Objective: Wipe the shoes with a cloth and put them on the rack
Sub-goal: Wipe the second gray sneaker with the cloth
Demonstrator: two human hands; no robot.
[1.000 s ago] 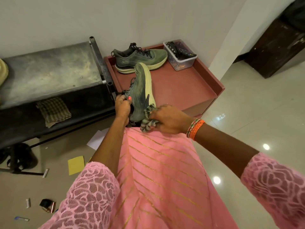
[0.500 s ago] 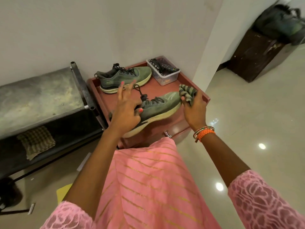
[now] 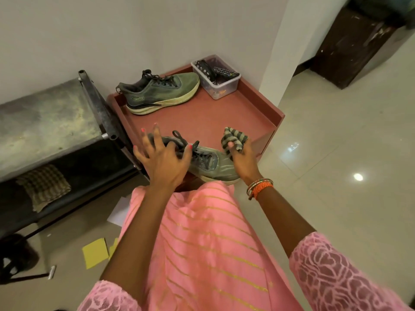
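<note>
A grey-green shoe (image 3: 219, 168) lies sole down at the front edge of the red rack (image 3: 202, 118), toe to the right. My left hand (image 3: 164, 160) holds it at the collar and laces: thumb over the laces, the other fingers spread upward. My right hand (image 3: 241, 158) grips a striped grey cloth (image 3: 234, 139) bunched just above the shoe's toe. The matching shoe (image 3: 161, 93) stands on the rack's back part, near the wall.
A clear plastic box (image 3: 216, 83) with dark items sits in the rack's back right corner. A grey metal bench (image 3: 45, 122) stands to the left, with a checked cloth (image 3: 42, 186) on its lower shelf. Yellow papers (image 3: 95, 252) lie on the floor. A dark cabinet (image 3: 350, 46) stands far right.
The shoe went from standing on end under the cloth to lying level, then came down to the rack's front edge. The cloth has left the shoe's side and is now by the toe.
</note>
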